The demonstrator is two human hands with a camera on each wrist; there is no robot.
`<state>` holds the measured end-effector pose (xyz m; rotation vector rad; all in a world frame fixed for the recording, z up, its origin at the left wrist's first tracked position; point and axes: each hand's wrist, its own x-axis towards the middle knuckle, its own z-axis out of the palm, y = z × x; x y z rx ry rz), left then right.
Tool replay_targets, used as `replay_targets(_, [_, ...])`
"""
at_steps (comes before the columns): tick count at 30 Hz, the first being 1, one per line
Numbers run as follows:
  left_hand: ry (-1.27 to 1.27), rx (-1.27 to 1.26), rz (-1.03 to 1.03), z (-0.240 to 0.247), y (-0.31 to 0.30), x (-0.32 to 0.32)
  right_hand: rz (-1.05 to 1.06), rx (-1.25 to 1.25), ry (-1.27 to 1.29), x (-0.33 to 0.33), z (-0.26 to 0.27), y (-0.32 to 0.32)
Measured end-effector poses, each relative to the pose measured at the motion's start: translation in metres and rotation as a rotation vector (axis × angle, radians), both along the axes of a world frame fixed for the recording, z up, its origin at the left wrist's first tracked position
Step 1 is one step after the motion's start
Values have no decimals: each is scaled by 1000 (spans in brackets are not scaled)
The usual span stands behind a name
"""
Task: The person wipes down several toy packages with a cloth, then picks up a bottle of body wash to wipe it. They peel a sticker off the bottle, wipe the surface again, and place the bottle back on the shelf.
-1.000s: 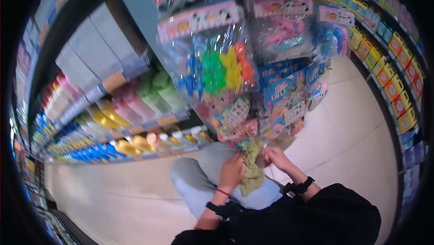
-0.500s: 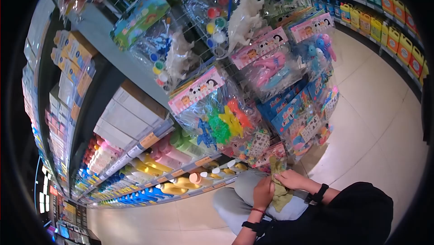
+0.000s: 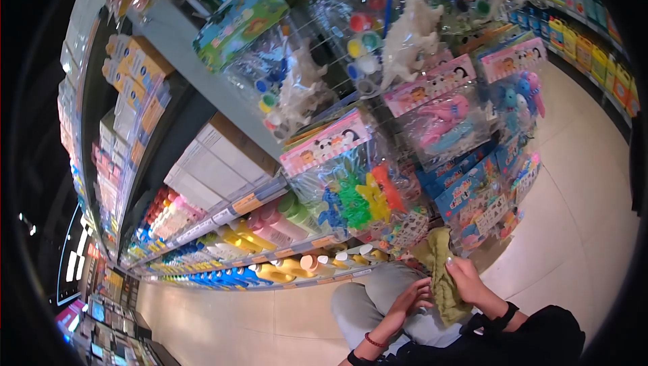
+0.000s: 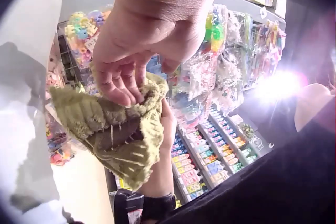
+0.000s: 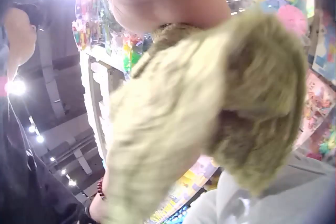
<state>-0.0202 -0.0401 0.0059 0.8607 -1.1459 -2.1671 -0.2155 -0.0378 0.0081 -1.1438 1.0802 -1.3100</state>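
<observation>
A crumpled olive-green knitted cloth (image 3: 440,283) with ribbed, fuzzy folds hangs over the person's lap. The right hand (image 3: 466,281) grips it on its right side, thumb uppermost. On the other side is the left hand (image 3: 409,300), its fingers loosely bent, with the fingertips right at the cloth's edge. In the left wrist view the left thumb stands apart from the fingers, and the cloth (image 4: 79,112) gapes to show a darker inner side with pale threads. The right wrist view has the cloth (image 5: 168,103) blurred and covering most of the right hand's fingers.
Bagged toys (image 3: 361,197) hang on a rack just ahead of the knees (image 3: 388,292). Shelves of bottles (image 3: 277,270) run along the left, and yellow jugs (image 3: 584,52) line a far shelf at right. Pale floor tiles (image 3: 574,184) lie right of the rack.
The head view has swung, so hands and rack sit further right in it than a second ago. The left hand's fingers have loosened from the cloth; the right hand still holds it.
</observation>
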Motion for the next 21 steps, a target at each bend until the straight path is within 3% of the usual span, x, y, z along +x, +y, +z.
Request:
replay_targets(1, [124,123,72,1,1,-3,109,-20,52,-4,22,6])
replay_targets(3, [387,364,222,0,6,-7,175,-348,298,4,30,8])
replay_targets(4, [436,277,179,-12,7,-2,209,-516,414,9,35,10])
replay_targets(5, [480,188,133,-16,4,3,292,-509,464,14,44,13])
replay_targets(7, [250,59,192,-1,13,4,438,-493,566,23,63,17])
replay_targets(13, [338,264,463,-67,26,35,420,-420,621,44,47,20])
replay_targets(17, [70,-224,287,-78,29,52,408,-312,498,53,31,13])
replay_targets(19, [92,-333,218,-29,27,50,401,-334,748,57,25,9])
replay_targets(21, [177,-138,245,-50,26,56,419,-369,987,61,17,5])
